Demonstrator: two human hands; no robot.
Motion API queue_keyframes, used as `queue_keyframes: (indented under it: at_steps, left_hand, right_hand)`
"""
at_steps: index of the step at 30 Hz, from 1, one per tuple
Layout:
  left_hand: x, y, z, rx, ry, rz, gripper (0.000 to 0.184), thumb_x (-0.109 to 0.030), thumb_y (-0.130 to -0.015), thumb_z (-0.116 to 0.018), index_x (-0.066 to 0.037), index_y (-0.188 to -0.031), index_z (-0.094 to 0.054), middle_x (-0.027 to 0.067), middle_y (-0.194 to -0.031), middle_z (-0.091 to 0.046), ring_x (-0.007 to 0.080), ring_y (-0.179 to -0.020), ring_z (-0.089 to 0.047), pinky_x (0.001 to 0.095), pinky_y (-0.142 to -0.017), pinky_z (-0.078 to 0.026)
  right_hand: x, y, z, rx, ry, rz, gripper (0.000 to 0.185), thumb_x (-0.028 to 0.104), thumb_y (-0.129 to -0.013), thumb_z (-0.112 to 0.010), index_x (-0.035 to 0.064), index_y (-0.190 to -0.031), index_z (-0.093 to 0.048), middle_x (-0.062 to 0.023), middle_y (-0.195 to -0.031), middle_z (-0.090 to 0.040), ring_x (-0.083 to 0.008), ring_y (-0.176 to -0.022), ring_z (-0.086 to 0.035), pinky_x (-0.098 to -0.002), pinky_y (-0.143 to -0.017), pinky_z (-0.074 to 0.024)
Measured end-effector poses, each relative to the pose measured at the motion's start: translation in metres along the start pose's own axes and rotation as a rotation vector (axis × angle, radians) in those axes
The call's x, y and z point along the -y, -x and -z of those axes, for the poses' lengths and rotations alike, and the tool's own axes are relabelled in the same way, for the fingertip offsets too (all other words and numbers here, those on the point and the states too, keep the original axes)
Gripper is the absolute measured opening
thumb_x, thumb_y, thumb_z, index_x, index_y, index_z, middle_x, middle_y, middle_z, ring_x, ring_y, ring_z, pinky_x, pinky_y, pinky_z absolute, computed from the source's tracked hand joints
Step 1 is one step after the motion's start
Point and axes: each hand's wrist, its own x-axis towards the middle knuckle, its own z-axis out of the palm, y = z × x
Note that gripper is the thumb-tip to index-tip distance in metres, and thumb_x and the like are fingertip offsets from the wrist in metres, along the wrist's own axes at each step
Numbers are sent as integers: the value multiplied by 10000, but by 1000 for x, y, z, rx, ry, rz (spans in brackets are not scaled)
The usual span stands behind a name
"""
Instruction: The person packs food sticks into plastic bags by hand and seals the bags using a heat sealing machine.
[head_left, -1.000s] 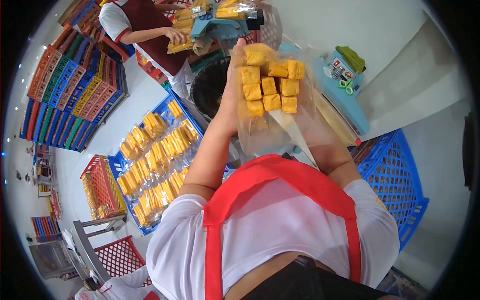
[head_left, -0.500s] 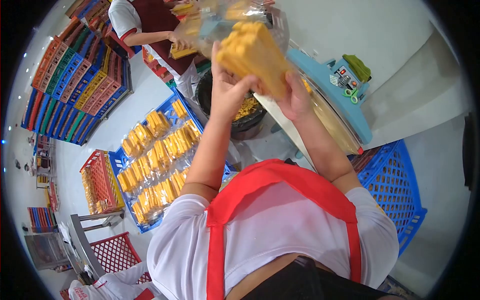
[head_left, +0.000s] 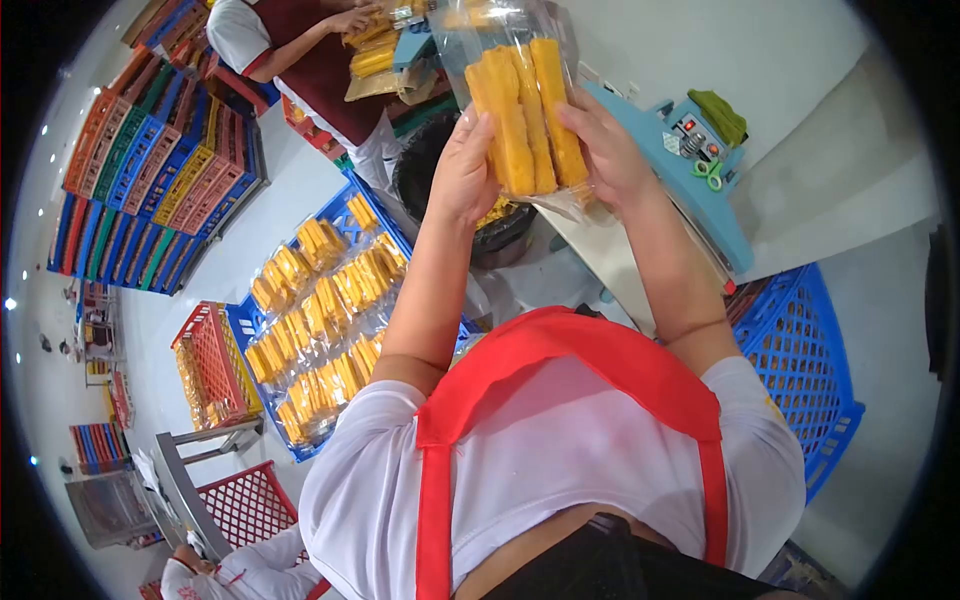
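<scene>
A clear plastic bag of long yellow sticks is held up between my two hands, its long side facing me and the open-looking plastic toward the top. My left hand grips its left side, thumb on the front. On the right edge, my right hand is closed round the bag in the same way. Just right of the bag stands a light blue sealing machine with green scissors and a green cloth on it.
A blue crate of bagged sticks lies at the left. A black-lined bin stands below my left hand. Another blue crate is at the right. A co-worker handles sticks at the top; stacked crates stand far left.
The sticks have turned from end-on to lengthwise toward me, upright in their bag. Both hands have shifted to its sides. The co-worker's hand has moved up.
</scene>
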Motion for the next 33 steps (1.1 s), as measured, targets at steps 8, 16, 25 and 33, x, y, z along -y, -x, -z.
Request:
queue_keyframes:
  at_steps: [8,16,25,33]
  left_hand:
    - [16,2,23,-273,-380,348,750,-293,-806,-520,-80,-1311,-8,145,-1169,-432,271,-1024,-482,449,-819,-411]
    - [34,-9,76,-221,-134,587,436,-275,-782,-493,-74,-1164,-433,96,-1129,-504,276,-1018,-492,506,-855,-350]
    - [26,-12,80,-187,-129,554,436,-282,-806,-466,-79,-1188,-411,96,-1154,-485,259,-1039,-480,477,-854,-364]
    - [29,-13,84,-48,25,453,481,-393,-878,-372,-102,-1260,-339,103,-1217,-441,265,-1102,-441,450,-922,-348]
  right_hand:
    - [-37,-17,28,-182,188,-155,404,188,-812,-534,34,-1167,-420,-76,-1044,-522,-130,-928,-525,-268,-781,-441]
    - [-77,-46,71,-107,41,-597,309,204,-788,-542,39,-1041,-481,-71,-912,-569,-171,-774,-590,-328,-637,-503]
    - [-80,-50,58,-274,284,-388,617,209,-724,-625,-28,-1210,-327,-159,-1057,-510,-207,-941,-536,-333,-739,-470]
    - [-52,-45,28,-198,671,-170,728,349,-752,-612,2,-1281,-253,-120,-1131,-479,-169,-947,-528,-290,-745,-452]
